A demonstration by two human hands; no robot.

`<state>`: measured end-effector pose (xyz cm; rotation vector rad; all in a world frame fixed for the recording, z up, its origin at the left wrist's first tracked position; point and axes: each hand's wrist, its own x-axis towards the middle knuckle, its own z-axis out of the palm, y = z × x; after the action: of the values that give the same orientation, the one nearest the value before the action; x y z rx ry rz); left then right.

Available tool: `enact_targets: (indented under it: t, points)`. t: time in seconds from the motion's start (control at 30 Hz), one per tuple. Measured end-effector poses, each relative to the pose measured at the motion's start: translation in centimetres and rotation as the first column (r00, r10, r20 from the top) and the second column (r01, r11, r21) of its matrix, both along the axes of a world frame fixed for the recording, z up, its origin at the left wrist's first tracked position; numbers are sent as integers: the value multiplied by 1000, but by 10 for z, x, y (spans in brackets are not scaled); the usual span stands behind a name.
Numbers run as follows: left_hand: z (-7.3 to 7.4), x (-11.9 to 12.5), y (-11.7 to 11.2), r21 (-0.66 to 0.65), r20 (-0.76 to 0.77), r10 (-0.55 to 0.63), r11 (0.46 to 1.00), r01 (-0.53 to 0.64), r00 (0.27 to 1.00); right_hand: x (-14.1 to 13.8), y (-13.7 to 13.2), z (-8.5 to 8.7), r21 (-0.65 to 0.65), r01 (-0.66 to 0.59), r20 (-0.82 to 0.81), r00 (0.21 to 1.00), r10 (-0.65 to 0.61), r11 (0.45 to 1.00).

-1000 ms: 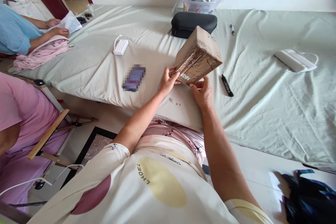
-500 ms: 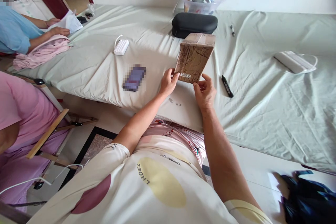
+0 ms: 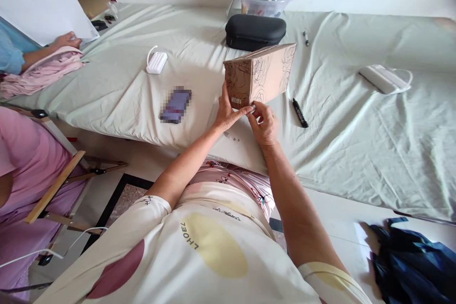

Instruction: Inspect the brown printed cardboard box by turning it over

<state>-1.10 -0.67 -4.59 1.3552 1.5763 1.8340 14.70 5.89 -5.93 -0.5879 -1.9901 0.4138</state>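
A small cardboard box, covered in dark scribbled lines, is tilted on the cloth in front of me with a corner edge facing me. My left hand grips its left end, fingers up along the side and thumb reaching across to the near lower corner. At that same corner my right hand is closed in a pinch. Something tiny and pale shows between its fingertips, too small to name. A black marker lies to the right of the box, and a blurred phone to the left.
A black zip case sits right behind the box. Farther back is a plastic basin of items. White power banks lie left and right on the cloth-covered surface. Another person's hand holds paper at left; someone in pink sits nearer.
The box has turned, so its long right side now shows. My right hand has shifted left to the near corner and pinches there. At left, the other person's paper has been raised.
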Motion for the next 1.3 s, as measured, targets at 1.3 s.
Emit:
enact_targets:
  t: [1.3]
  points:
    - [-3, -21, 4, 12, 116, -95, 996, 94, 989, 34, 39, 2, 18, 448, -206, 877, -435, 894]
